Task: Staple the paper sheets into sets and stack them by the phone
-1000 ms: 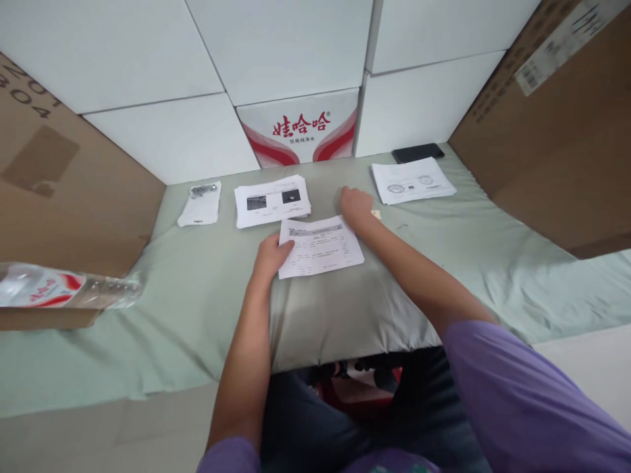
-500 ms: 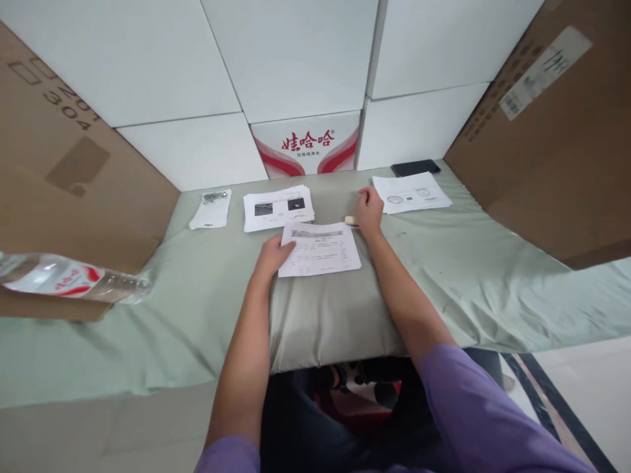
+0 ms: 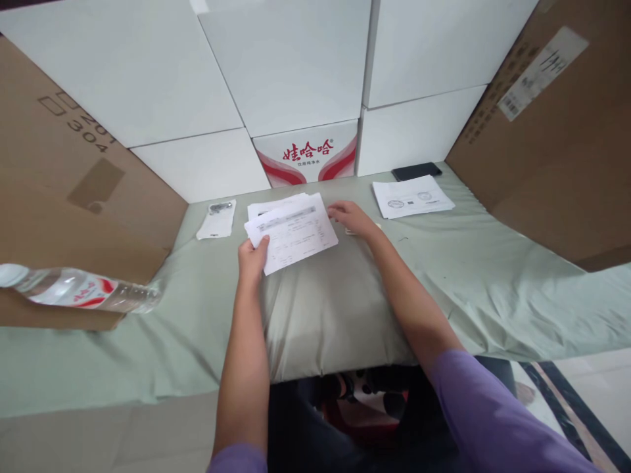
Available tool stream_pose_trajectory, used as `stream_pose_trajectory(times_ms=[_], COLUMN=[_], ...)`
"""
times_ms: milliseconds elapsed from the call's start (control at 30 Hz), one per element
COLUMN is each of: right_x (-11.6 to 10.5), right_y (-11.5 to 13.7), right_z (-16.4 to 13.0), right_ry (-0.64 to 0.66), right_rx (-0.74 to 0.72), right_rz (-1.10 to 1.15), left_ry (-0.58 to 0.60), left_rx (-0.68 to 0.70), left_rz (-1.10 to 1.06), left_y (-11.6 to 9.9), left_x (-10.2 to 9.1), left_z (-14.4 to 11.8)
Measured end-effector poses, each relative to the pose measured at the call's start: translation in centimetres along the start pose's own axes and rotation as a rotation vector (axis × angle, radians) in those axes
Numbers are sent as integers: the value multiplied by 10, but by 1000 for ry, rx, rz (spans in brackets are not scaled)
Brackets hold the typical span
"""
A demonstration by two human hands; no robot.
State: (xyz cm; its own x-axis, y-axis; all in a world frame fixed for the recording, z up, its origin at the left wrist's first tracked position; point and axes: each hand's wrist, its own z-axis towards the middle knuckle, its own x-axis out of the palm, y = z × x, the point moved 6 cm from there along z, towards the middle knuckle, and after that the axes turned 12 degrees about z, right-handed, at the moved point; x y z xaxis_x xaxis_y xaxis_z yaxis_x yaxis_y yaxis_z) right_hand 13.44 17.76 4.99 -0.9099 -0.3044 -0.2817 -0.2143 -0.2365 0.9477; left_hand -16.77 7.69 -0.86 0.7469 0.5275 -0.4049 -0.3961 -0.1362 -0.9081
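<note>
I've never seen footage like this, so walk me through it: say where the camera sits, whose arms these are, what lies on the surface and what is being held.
The camera is worn on a person's head and looks forward and down, so the two bare arms are the wearer's own. The left hand grips a printed sheet at its corner, lifted and tilted over a stack of papers. The right hand rests at the sheet's right edge, beside a small pale object too small to identify. All this lies on a green cloth. Also there: another printed sheet, a dark phone, a small white bag and a water bottle lying on its side. Boxes stand around.
</note>
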Motion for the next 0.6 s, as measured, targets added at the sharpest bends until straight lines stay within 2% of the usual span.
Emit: stream_pose_trajectory(times_ms=[200, 267, 300, 367, 433, 467, 533, 600], right_x=[25, 19, 6, -39, -103, -138, -208, -266], right_y=[-1, 4, 7, 8, 0, -9, -31, -43], right_z=[-5, -6, -6, -9, -17, -22, -34, -47], right_ry=[201, 160, 74, -192, -446, -551, -719, -822], right_rx=[119, 97, 52, -55, -108, -86, 45, 94], right_rz=[226, 261, 239, 134, 28, -5, -85, -241], left_ry=[-65, -28, 39, 240, 402, 432, 421, 399], left_rx=[-3, -12, -20, -27, -10, 3, 24, 39], left_rz=[-286, -328, -318, -256, -190, -171, -145, -129], left_y=[-6, -9, -10, -13, -16, -17, -17, -16], left_x=[5, 10, 15, 27, 37, 39, 41, 43], left_z=[-2, -5, -7, -12, -18, -19, -18, -16])
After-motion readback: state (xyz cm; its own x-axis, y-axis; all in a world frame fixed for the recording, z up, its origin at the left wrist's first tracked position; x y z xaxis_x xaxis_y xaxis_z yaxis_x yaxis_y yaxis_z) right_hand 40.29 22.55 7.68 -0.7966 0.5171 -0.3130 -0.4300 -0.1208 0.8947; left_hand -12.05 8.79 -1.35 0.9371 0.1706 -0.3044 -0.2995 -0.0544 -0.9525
